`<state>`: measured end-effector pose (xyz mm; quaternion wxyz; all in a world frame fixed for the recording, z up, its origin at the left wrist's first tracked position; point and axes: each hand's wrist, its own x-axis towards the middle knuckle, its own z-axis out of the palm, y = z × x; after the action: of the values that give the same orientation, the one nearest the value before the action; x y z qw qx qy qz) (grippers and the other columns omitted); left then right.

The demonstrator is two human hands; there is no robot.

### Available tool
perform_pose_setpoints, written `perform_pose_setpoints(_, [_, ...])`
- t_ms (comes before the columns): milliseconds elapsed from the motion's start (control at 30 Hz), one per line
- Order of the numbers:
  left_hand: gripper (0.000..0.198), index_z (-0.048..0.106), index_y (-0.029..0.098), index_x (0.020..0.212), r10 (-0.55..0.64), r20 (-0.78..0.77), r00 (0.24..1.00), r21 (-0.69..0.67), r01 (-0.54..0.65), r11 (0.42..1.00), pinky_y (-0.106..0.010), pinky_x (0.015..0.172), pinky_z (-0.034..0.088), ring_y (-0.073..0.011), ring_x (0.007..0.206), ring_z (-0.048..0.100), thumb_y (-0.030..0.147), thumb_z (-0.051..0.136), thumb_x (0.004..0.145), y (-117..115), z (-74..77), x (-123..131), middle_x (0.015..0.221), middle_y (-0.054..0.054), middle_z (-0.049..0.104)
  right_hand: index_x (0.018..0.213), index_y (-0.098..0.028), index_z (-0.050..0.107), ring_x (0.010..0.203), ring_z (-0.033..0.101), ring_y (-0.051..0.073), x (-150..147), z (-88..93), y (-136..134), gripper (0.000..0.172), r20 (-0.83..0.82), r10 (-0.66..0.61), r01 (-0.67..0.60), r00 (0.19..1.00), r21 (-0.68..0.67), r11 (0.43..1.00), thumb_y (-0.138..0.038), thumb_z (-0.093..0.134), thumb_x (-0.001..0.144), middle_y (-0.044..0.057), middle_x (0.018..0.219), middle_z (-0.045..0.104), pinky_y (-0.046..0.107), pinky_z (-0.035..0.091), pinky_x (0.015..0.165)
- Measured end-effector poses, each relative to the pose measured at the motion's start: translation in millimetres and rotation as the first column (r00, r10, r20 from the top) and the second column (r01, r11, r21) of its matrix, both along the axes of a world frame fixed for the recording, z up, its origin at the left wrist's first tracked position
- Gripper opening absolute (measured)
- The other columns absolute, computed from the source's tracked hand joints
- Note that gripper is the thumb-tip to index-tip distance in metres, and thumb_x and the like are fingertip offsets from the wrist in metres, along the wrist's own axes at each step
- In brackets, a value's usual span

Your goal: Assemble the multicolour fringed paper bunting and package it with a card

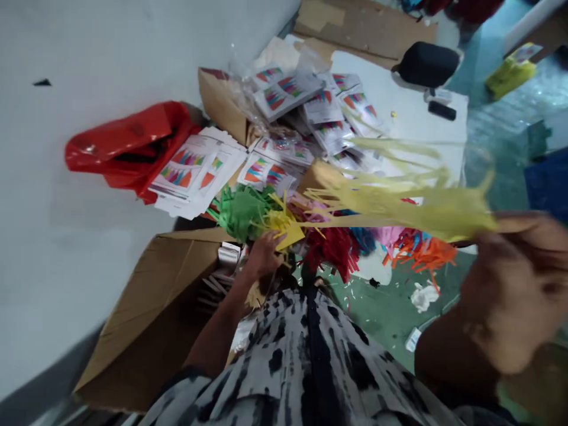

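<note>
My right hand (517, 290), raised at the right and blurred, pinches one end of a yellow fringed paper strip (426, 207). The strip's thin tails trail leftward over the worktop. Down near the table's front edge, my left hand (266, 254) has its fingers closed on a bright yellow fringed paper piece (288, 234). Touching that piece on its left is a bunch of green fringed paper (244, 207). Red fringed paper (332, 251) and orange fringed paper (426, 251) hang along the edge to the right, with pink and blue pieces among them.
Packets with printed flag pictures (328, 109) lie heaped on the table behind the fringes. A red plastic bag (128, 139) and loose printed cards (190, 171) lie at left. An open cardboard box (146, 296) stands below left. A black case (429, 63) sits at the far right.
</note>
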<state>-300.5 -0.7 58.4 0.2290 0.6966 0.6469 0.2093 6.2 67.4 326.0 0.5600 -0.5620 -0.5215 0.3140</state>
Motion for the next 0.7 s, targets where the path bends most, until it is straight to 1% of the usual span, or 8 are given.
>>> perform_pose_setpoints(67, [0.044, 0.071, 0.019, 0.125, 0.08, 0.077, 0.994, 0.153, -0.091, 0.984, -0.044, 0.111, 0.051, -0.0266, 0.121, 0.066, 0.011, 0.06, 0.084, 0.3, 35.5, 16.2, 0.126, -0.011, 0.073, 0.084, -0.033, 0.078, 0.077, 0.057, 0.018, 15.6, -10.1, -5.6, 0.009, 0.078, 0.015, -0.018, 0.997, 0.035, 0.999, -0.028, 0.084, 0.081, 0.0, 0.082, 0.063, 0.036, 0.048, 0.072])
perform_pose_setpoints(167, [0.024, 0.071, 0.024, 0.111, 0.122, 0.264, 0.957, 0.463, -0.236, 0.854, -0.038, 0.096, 0.056, -0.0207, 0.101, 0.071, 0.012, 0.06, 0.093, 5.1, 99.1, 62.3, 0.103, -0.005, 0.076, 0.085, -0.029, 0.071, 0.071, 0.053, 0.016, 40.9, -29.1, -10.6, 0.008, 0.162, 0.147, -0.136, 0.976, -0.075, 0.988, -0.031, 0.076, 0.09, -0.001, 0.078, 0.06, 0.033, 0.045, 0.068])
perform_pose_setpoints(233, [0.029, 0.069, 0.027, 0.116, -0.053, 0.219, 0.974, 0.619, -0.096, 0.779, -0.039, 0.096, 0.056, -0.0218, 0.101, 0.07, 0.017, 0.071, 0.089, 9.3, 134.7, 103.0, 0.102, -0.003, 0.076, 0.082, -0.026, 0.066, 0.069, 0.051, 0.015, 56.2, -41.4, -15.1, 0.017, 0.175, 0.201, -0.174, 0.964, -0.156, 0.972, -0.036, 0.07, 0.095, -0.001, 0.076, 0.057, 0.032, 0.043, 0.067])
perform_pose_setpoints(300, [0.04, 0.066, 0.03, 0.124, -0.23, 0.135, 0.964, 0.664, 0.085, 0.743, -0.039, 0.098, 0.054, -0.0222, 0.101, 0.069, 0.024, 0.078, 0.087, 14.0, 156.3, 145.0, 0.104, -0.003, 0.076, 0.082, -0.024, 0.062, 0.068, 0.048, 0.015, 69.1, -51.0, -21.6, 0.021, 0.164, 0.225, -0.189, 0.96, -0.212, 0.959, -0.039, 0.066, 0.097, -0.001, 0.076, 0.054, 0.031, 0.041, 0.066])
perform_pose_setpoints(433, [0.041, 0.065, 0.025, 0.13, -0.296, 0.078, 0.952, 0.585, 0.197, 0.786, -0.041, 0.1, 0.051, -0.0254, 0.108, 0.065, 0.038, 0.076, 0.092, 25.7, 161.2, 212.2, 0.112, -0.009, 0.072, 0.082, -0.023, 0.059, 0.071, 0.051, 0.015, 91.6, -60.2, -36.8, 0.023, 0.144, 0.243, -0.201, 0.959, -0.259, 0.945, -0.04, 0.065, 0.097, -0.001, 0.078, 0.055, 0.029, 0.042, 0.069])
perform_pose_setpoints(567, [0.023, 0.069, 0.022, 0.099, -0.261, 0.26, 0.93, 0.399, 0.142, 0.906, -0.039, 0.093, 0.051, -0.0239, 0.099, 0.063, 0.045, 0.072, 0.094, 35.5, 151.4, 248.3, 0.101, -0.008, 0.07, 0.084, -0.024, 0.062, 0.079, 0.058, 0.017, 118.3, -65.3, -47.9, 0.023, 0.115, 0.277, -0.24, 0.954, -0.261, 0.935, -0.041, 0.062, 0.099, 0.0, 0.084, 0.062, 0.03, 0.047, 0.076])
perform_pose_setpoints(633, [0.024, 0.066, 0.023, 0.083, -0.261, 0.436, 0.861, 0.259, 0.158, 0.953, -0.037, 0.09, 0.052, -0.0218, 0.095, 0.063, 0.043, 0.074, 0.092, 36.1, 147.2, 259.4, 0.094, -0.005, 0.069, 0.096, -0.025, 0.068, 0.088, 0.063, 0.019, 136.2, -72.9, -52.4, 0.02, 0.099, 0.264, -0.233, 0.959, -0.249, 0.94, -0.044, 0.061, 0.1, 0.002, 0.096, 0.068, 0.032, 0.05, 0.083])
perform_pose_setpoints(700, [0.026, 0.063, 0.022, 0.079, -0.189, 0.666, 0.721, 0.079, 0.184, 0.98, -0.033, 0.086, 0.053, -0.0198, 0.092, 0.064, 0.042, 0.076, 0.089, 33.8, 141.9, 268.2, 0.094, -0.003, 0.068, 0.113, -0.026, 0.07, 0.1, 0.065, 0.022, 157.3, -87.5, -58.1, 0.026, 0.134, 0.179, -0.148, 0.975, -0.218, 0.965, -0.047, 0.062, 0.099, 0.006, 0.111, 0.071, 0.036, 0.051, 0.092])
